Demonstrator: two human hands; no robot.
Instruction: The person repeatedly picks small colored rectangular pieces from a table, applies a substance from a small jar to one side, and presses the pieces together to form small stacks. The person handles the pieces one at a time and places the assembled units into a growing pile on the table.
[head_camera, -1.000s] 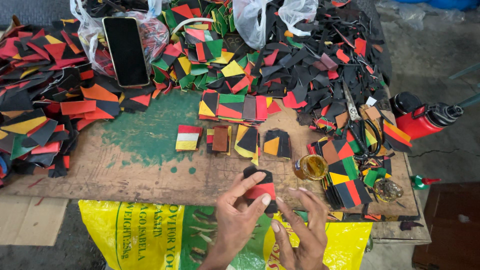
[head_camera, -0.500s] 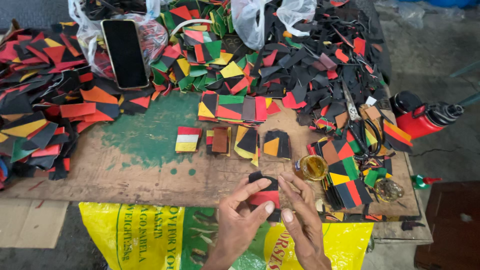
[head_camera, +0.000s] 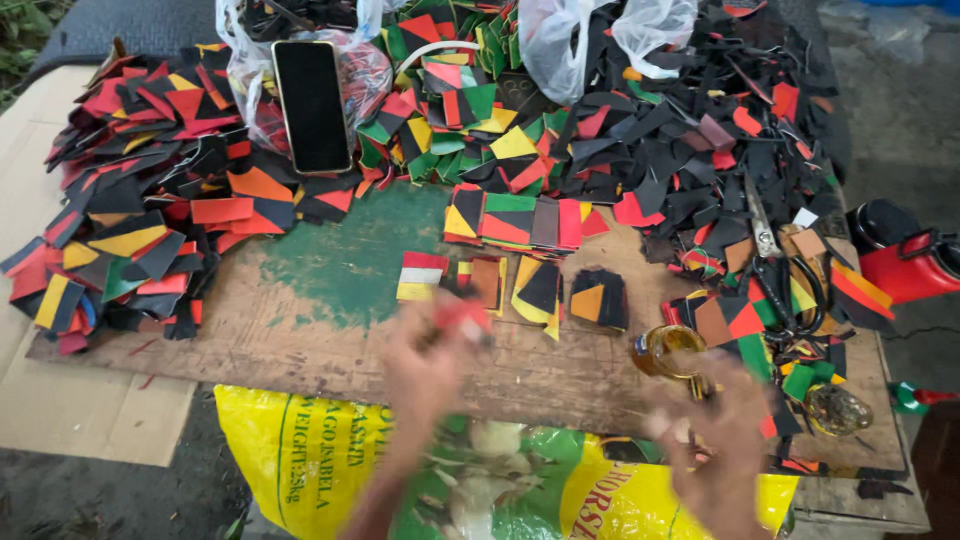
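On the near edge of the worn wooden counter (head_camera: 330, 350), both hands show only as motion blur. The left hand (head_camera: 425, 370) is raised over the board with a small red-and-black piece (head_camera: 462, 318) at its fingertips; the fingers look closed around it, though the blur hides the exact grip. That piece sits just in front of a short row of sorted stacks: a red, white and yellow stack (head_camera: 420, 277), a brown one (head_camera: 487, 281), a yellow-and-black one (head_camera: 538, 290) and a black-and-orange one (head_camera: 598, 298). The right hand (head_camera: 715, 440) hangs lower, off the counter's front edge, just below a small open glass jar (head_camera: 665, 350) of amber glue; whether its fingers are open or curled I cannot tell. Scissors (head_camera: 775, 265) lie among the scraps to the right, near a red container (head_camera: 905, 262). A black phone (head_camera: 312, 105) rests on a plastic bag (head_camera: 355, 70) at the back, amid heaps of coloured offcuts (head_camera: 140, 210). A yellow sack (head_camera: 320, 450) hangs below the counter.
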